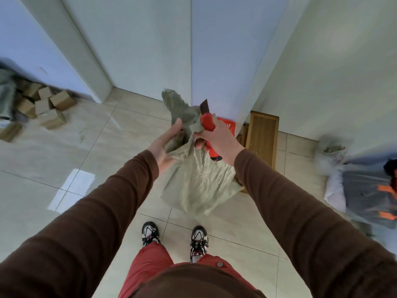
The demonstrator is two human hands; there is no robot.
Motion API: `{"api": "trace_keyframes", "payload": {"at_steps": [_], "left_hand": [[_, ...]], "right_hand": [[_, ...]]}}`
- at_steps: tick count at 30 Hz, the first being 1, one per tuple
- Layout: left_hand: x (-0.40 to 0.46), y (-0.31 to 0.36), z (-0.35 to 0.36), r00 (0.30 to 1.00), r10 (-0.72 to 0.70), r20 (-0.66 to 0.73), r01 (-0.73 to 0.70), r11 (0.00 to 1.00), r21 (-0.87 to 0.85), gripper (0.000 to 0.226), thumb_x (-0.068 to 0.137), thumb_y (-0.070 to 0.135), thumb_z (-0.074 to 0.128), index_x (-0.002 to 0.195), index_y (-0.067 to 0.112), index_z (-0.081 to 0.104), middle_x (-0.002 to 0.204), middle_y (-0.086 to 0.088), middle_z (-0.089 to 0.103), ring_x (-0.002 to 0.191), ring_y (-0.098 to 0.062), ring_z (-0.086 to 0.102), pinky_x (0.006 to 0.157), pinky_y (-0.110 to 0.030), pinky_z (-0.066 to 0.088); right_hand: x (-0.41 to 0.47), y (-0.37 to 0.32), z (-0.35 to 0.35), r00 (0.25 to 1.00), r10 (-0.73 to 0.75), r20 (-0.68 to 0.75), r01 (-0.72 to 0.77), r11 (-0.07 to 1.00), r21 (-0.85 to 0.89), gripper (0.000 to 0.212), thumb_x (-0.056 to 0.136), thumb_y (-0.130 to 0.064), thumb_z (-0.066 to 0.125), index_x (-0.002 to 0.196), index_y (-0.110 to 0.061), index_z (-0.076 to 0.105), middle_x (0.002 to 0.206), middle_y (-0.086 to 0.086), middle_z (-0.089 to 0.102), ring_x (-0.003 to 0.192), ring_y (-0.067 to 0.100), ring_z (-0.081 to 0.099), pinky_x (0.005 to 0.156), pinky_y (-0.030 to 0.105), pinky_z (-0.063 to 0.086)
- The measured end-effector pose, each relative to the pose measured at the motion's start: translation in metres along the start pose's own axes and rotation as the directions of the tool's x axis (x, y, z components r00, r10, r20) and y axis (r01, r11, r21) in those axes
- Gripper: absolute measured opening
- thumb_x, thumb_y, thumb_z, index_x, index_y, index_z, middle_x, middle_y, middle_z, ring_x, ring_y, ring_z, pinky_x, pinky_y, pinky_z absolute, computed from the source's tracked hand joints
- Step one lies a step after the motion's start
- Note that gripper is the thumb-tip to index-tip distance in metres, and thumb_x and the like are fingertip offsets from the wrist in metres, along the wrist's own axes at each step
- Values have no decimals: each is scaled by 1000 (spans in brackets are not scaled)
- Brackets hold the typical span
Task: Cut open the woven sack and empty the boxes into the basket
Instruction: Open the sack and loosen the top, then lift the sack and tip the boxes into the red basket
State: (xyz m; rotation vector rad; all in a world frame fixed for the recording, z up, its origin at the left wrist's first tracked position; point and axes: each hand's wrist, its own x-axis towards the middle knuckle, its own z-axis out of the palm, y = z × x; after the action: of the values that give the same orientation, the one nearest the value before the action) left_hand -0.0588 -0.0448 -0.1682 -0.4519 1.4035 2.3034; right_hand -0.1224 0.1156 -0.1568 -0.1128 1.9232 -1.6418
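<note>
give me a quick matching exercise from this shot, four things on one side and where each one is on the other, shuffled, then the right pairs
Things
1. woven sack
2. utility knife
3. cardboard boxes
4. wooden panel

Places
A. loose on the floor at far left, by the wall
B. leaning at the wall corner, right of the sack
C. gripped in the right hand, blade out and pointing up
D. bunched at its neck in the left hand, hanging in front of the feet

Pairs: 1-D, 2-C, 3-A, 4-B
</note>
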Motion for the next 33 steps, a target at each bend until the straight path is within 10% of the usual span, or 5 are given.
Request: {"api": "trace_keyframes", "payload": {"at_steps": [15,21,25,29,33], "left_hand": [[31,48,53,946,16,-323,-49,994,-96,25,96,15,63,118,4,66,111,-17,73,94,-29,72,84,-42,60],[27,85,75,951,241,-194,-240,970,30,38,88,20,72,120,0,67,120,-23,71,113,-36,68,101,-53,52],[1,59,24,739,647,-186,-347,603,718,58,79,50,70,127,18,60,125,-7,65,115,-17,61,106,-42,49],[-4,-7,-1,918,376,-127,-12,346,938,134,52,73,72,159,19,11,165,0,18,153,-14,15,126,-42,13],[42,-4,6,878,318,-357,-97,850,518,71,53,55,74,115,20,68,117,-9,73,117,-29,66,105,-49,49]], "right_hand": [[-22,34,-50,999,28,-24,-30,998,-51,92,80,-53,83,156,-25,39,117,4,71,76,11,71,70,29,58],[-3,1,-14,975,39,-217,53,914,403,26,91,-12,78,116,-9,73,109,15,79,105,36,75,92,45,60],[8,-36,-25,990,99,-105,-5,748,664,40,92,-18,75,130,-5,69,123,21,74,116,39,70,103,54,54],[15,-76,-14,981,151,119,-190,671,717,44,96,-21,71,138,-8,65,131,16,71,112,31,70,96,43,58],[30,-98,1,960,196,201,-281,702,655,46,83,-26,83,122,-8,69,106,12,75,84,25,72,74,34,62]]}}
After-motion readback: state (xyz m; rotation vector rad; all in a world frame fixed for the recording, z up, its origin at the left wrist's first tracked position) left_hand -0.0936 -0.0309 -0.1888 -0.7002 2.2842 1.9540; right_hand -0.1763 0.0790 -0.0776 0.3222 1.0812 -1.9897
